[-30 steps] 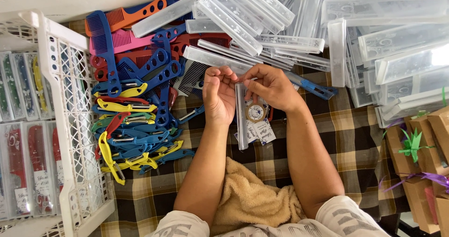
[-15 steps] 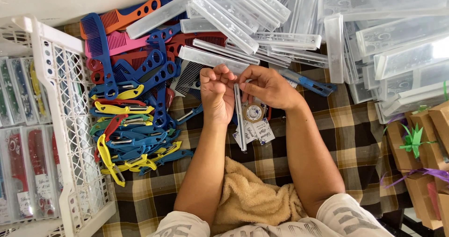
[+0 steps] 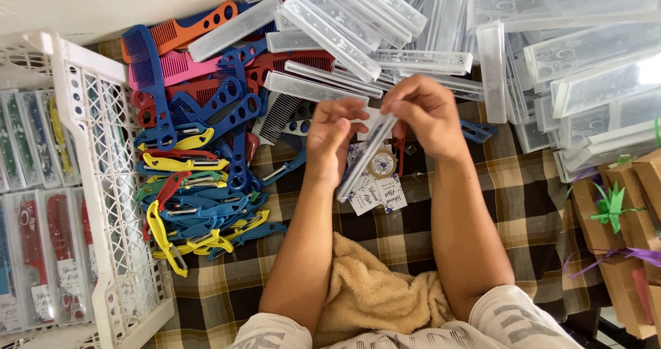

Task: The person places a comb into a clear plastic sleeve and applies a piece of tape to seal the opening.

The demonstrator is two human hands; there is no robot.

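A white crate [image 3: 82,183] is sitting far left of the grip, a heap of combs [image 3: 200,149] nearer. The left hand [image 3: 332,139] and right hand [image 3: 425,111] are both pinching one long clear case [image 3: 365,157], tilted, over two printed cards [image 3: 379,194].

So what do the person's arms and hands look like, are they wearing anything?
Both arms are bare from the shoulder down. The left hand and right hand have no gloves, rings or watch that I can see. Short light sleeves with grey print show at the bottom.
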